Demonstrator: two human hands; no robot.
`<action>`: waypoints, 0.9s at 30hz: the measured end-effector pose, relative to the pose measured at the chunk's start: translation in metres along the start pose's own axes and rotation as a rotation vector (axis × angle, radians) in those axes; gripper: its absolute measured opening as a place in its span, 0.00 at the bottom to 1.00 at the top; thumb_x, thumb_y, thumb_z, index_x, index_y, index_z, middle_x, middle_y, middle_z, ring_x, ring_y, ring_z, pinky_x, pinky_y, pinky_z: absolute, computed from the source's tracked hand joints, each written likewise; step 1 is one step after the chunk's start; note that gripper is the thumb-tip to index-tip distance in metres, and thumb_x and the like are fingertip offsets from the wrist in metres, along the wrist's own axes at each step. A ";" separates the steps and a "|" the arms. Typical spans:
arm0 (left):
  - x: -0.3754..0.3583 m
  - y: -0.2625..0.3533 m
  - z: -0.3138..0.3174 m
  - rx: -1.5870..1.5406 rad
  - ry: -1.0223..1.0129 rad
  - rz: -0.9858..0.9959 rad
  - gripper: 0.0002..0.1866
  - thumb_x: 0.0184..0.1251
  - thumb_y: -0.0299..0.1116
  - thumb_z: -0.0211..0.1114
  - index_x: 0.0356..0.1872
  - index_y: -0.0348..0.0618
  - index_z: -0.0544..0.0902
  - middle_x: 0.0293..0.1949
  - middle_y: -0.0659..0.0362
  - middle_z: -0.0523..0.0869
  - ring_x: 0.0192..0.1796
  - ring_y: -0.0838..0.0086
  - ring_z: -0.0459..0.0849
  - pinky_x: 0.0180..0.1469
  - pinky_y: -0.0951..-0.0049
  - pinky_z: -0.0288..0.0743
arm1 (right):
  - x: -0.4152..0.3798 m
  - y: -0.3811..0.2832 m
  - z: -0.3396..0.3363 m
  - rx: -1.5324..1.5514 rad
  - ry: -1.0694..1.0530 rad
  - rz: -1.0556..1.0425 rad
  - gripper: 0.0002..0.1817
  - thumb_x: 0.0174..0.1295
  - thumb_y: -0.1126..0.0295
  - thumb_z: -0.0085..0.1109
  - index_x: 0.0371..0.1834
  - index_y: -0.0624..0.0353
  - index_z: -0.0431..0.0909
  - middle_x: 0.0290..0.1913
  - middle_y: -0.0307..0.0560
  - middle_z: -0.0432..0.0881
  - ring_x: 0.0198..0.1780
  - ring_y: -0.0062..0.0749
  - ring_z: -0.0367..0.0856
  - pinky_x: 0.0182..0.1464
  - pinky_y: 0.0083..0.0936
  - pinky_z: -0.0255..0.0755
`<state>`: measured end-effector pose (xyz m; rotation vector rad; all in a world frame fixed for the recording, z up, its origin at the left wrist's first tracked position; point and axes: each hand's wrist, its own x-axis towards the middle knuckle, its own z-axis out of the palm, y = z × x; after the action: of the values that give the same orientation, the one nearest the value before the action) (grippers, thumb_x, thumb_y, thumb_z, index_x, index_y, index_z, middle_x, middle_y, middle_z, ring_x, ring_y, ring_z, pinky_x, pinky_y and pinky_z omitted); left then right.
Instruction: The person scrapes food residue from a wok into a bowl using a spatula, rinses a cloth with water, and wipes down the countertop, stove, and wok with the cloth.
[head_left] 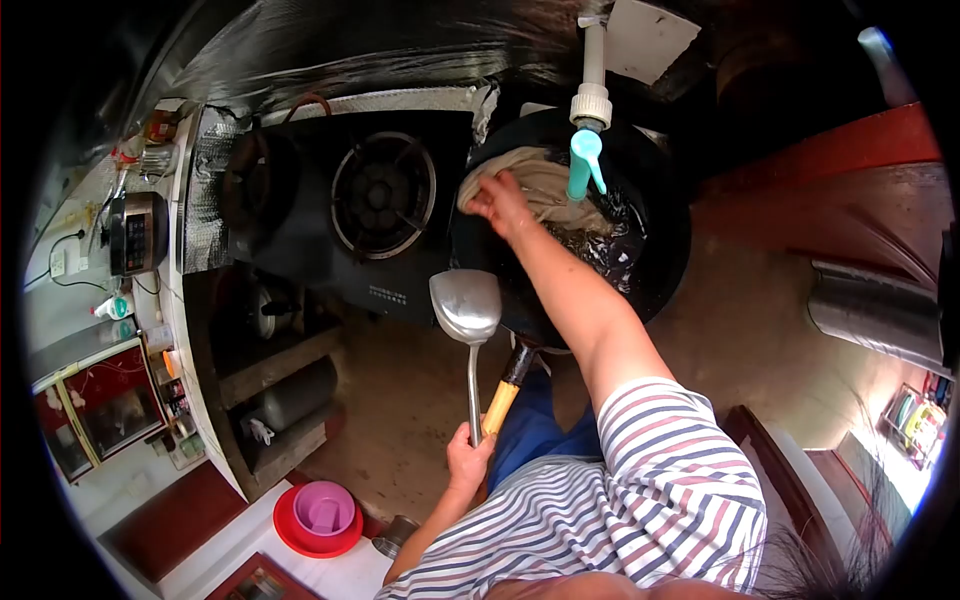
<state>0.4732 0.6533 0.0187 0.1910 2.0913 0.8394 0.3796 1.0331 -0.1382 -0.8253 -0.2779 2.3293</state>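
Observation:
A metal wok spatula (466,308) points up from my left hand (470,455), with its wide blade near the stove edge. My left fingers are closed around its shaft, right against the yellow wooden handle (497,409) with a dark collar. That handle runs up to the rim of a large black wok (672,235). Inside the wok, my right hand (503,207) grips the edge of a wet beige cloth (545,185). Water glistens beside the cloth. Above it hangs a white pipe ending in a turquoise tap (586,160).
Left of the wok is a black gas stove (300,255) with a round burner (383,195). Shelves below it hold a grey cylinder (300,402). A pink basin (325,510) sits in a red basin (290,528) at lower left. A reddish panel (840,170) stands at right.

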 end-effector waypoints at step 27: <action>0.001 0.006 0.003 -0.073 0.002 -0.003 0.13 0.50 0.22 0.64 0.39 0.36 0.78 0.25 0.64 0.77 0.23 0.83 0.75 0.26 0.81 0.72 | -0.101 -0.207 -0.105 -2.596 0.219 0.064 0.13 0.52 0.69 0.50 0.35 0.56 0.84 0.38 0.50 0.84 0.43 0.41 0.83 0.40 0.37 0.77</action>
<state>0.4738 0.6600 0.0204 0.1477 2.0588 0.9125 0.6101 1.1268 -0.0894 -1.7271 -3.1347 0.4270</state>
